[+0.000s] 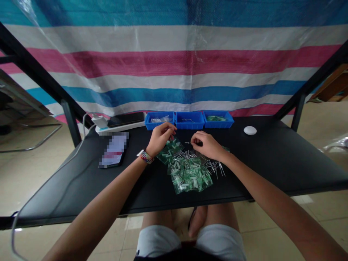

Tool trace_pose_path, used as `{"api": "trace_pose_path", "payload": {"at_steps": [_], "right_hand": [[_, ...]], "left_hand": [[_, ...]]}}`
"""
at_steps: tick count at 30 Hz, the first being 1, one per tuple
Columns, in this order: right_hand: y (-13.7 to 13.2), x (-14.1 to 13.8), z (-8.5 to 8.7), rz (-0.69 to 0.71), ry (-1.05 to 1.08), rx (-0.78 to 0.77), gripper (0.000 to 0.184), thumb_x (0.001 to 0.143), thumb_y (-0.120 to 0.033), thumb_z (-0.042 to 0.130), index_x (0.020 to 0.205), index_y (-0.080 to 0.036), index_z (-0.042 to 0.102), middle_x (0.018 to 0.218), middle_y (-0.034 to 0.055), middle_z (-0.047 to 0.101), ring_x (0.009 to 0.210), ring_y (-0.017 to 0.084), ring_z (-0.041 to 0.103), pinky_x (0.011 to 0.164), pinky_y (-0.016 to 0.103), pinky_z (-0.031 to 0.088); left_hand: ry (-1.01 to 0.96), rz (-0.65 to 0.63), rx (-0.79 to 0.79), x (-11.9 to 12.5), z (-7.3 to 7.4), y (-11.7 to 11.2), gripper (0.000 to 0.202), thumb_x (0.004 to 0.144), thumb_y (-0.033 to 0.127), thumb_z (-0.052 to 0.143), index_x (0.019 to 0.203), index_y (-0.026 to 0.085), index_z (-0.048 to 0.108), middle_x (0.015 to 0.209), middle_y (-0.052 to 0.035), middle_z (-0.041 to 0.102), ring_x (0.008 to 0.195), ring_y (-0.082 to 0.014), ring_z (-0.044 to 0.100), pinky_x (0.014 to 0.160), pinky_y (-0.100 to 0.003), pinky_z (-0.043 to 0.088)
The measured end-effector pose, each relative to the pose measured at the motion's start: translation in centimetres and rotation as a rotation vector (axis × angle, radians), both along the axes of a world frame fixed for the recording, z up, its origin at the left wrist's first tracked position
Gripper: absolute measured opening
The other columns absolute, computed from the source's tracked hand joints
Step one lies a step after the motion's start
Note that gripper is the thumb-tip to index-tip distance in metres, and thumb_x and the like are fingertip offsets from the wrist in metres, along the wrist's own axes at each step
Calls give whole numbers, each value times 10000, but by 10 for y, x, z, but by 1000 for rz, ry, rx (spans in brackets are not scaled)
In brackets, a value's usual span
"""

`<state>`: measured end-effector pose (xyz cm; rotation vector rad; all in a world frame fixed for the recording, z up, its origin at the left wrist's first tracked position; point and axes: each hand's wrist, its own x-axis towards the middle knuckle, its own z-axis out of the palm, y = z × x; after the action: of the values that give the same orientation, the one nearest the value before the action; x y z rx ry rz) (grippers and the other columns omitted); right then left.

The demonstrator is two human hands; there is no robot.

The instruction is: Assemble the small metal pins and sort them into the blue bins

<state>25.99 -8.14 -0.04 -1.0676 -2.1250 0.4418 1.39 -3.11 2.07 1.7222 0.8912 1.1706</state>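
Note:
My right hand (205, 144) is closed in a pinch on a thin metal pin (187, 143), which points left from the fingertips. Over the left edge of the pile is my left hand (162, 137), its fingers curled together; what they hold, if anything, I cannot make out. Just under its fingertips lie green clear bags (170, 150) with small pieces inside. More green bags (191, 177) of pale pieces are heaped nearer the table's front edge. Loose metal pins (216, 167), long and thin, lie scattered beside and behind that heap, partly hidden by my right wrist.
Three blue bins stand in a row behind my hands: the left bin (160, 126) holds clear bags, the middle bin (189, 125) a few pins, the right bin (219, 124) green bags. A phone (113, 150), a power strip (122, 127) with a cable and a white mouse (250, 130) share the black table (274, 156).

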Motion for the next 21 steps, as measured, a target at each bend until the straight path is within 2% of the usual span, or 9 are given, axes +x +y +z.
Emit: {"api": "trace_pose_path", "payload": {"at_steps": [3, 7, 10, 13, 17, 21], "right_hand": [[-1, -7, 1, -55, 324, -152, 47, 931, -261, 682, 941, -218, 696, 852, 19, 684, 767, 188, 635, 738, 348, 526], [-4, -19, 3, -27, 586, -253, 295, 905, -345, 741, 1181, -248, 701, 880, 16, 710, 832, 204, 691, 802, 374, 569], [-7, -23, 5, -13, 673, -294, 398, 882, -363, 772, 1253, -260, 669, 866, 0, 702, 797, 190, 708, 799, 370, 595], [-8, -24, 7, -39, 727, -324, 412, 866, -409, 799, 1222, -266, 649, 864, -6, 714, 723, 178, 726, 733, 351, 614], [-9, -26, 8, -50, 814, -363, 398, 839, -468, 843, 1069, -249, 604, 831, -3, 749, 637, 182, 750, 647, 331, 623], [-11, -27, 8, -64, 847, -396, 403, 841, -509, 845, 986, -234, 588, 780, 0, 752, 618, 199, 768, 618, 325, 635]], "left_hand": [[83, -46, 43, 7, 1, -11, 229, 921, 376, 688, 969, 164, 760, 786, -38, 718, 625, -143, 661, 590, -243, 494], [68, -72, 50, 16, 2, -22, 313, 931, 422, 732, 1120, 178, 788, 851, -63, 765, 726, -181, 724, 649, -263, 529], [59, -102, 61, 18, 2, -26, 328, 938, 419, 738, 1154, 180, 803, 941, -92, 786, 791, -193, 733, 682, -273, 542], [111, -119, 134, 20, 1, -28, 298, 935, 411, 745, 1128, 197, 823, 1014, -101, 771, 807, -177, 699, 684, -269, 538], [152, -120, 202, 23, 1, -30, 266, 921, 388, 765, 1116, 217, 822, 1026, -86, 731, 786, -152, 679, 665, -251, 527], [170, -17, 244, 25, 0, -31, 182, 935, 356, 743, 1002, 198, 805, 953, -70, 735, 764, -144, 660, 657, -243, 509]]}}
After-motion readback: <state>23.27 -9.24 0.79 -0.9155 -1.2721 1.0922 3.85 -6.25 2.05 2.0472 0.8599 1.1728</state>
